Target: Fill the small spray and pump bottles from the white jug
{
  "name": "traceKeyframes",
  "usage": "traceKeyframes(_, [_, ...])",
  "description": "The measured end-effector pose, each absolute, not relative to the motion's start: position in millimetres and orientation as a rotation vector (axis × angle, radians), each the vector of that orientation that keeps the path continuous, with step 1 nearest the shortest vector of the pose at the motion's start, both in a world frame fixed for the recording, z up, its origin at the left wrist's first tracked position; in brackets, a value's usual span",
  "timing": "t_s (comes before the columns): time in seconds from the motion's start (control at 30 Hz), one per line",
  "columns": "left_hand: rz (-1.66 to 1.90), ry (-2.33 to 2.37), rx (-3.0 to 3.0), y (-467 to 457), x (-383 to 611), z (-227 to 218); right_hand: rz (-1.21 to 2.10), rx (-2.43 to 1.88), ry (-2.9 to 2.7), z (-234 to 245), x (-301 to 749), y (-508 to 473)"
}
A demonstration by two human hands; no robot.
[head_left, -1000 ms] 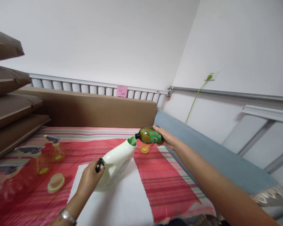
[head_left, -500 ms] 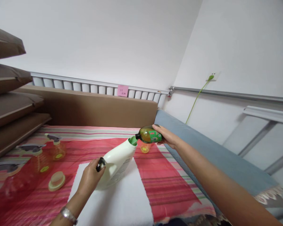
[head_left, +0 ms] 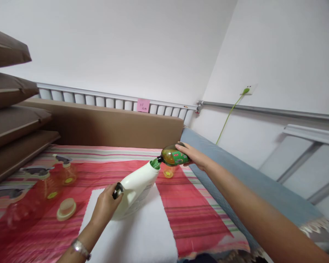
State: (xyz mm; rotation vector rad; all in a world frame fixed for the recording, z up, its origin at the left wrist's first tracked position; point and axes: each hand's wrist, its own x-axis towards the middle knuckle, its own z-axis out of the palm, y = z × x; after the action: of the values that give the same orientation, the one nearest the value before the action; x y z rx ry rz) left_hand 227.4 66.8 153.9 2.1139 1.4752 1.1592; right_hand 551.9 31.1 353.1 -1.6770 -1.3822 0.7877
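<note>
My left hand is closed round the handle of a large white jug, which leans to the right over a white cloth. In its mouth sits a green funnel or spout; which of these I cannot tell. My right hand grips a dark glass-like bottle with a green label and amber-green contents. The bottle lies nearly level, its black neck at the jug's mouth. Any flow of liquid is too small to make out.
Several clear spray bottles stand at the left, near a cream cap. Behind the right hand's bottle is another clear container. Brown cushions are stacked at far left; a brown board and a blue padded edge border the striped cloth.
Almost nothing differs. Both hands keep their holds, and the bottle's neck stays at the jug's mouth; the view has shifted very slightly.
</note>
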Motion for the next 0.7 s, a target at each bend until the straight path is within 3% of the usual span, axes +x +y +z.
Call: traceKeyframes(0.7, [1.169, 1.433, 2.112, 65.4, 226.2, 154.7, 0.677, -1.725, -1.483, 363.3, 551.3, 37.7])
